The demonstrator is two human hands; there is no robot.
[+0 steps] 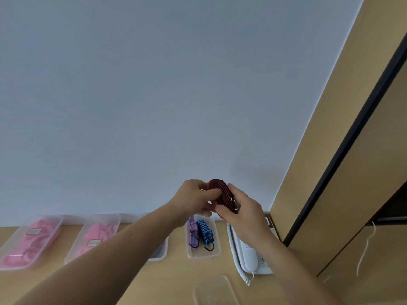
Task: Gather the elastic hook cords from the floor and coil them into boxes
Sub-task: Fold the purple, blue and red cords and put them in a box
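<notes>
Your left hand [196, 199] and your right hand [244, 210] both hold the dark red coiled elastic cord [220, 190] up in the air, in front of the pale wall [154, 106]. The fingers of each hand are curled round the coil, one hand on each side. Below it, on the tan tabletop [176, 282], sits a clear plastic box [203, 256]. A purple striped cord [193, 232] and a blue striped cord [204, 232] lie folded inside it, side by side. A white phone [251, 256] lies just right of that box.
</notes>
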